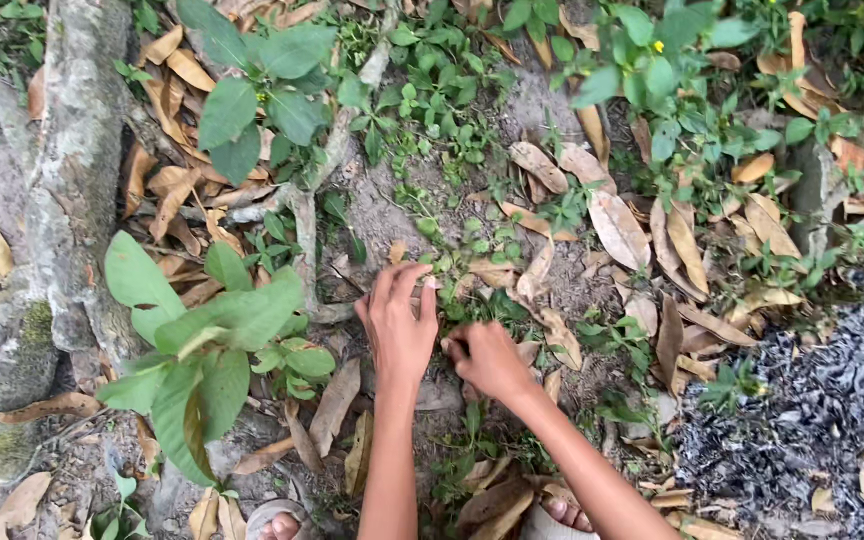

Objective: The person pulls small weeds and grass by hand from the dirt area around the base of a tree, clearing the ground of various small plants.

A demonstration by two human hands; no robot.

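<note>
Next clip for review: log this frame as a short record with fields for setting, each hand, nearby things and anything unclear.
setting: bare soil outdoors, strewn with dry brown leaves and small green weeds
left hand: fingers spread, reaching down into a low green plant
right hand: curled, pinching at the same plant's base
nearby: broad-leaved plant at left, tree root beyond it, grey ash patch at right
feet: toes in a sandal at bottom edge
unclear: whether either hand actually grips a stem
</note>
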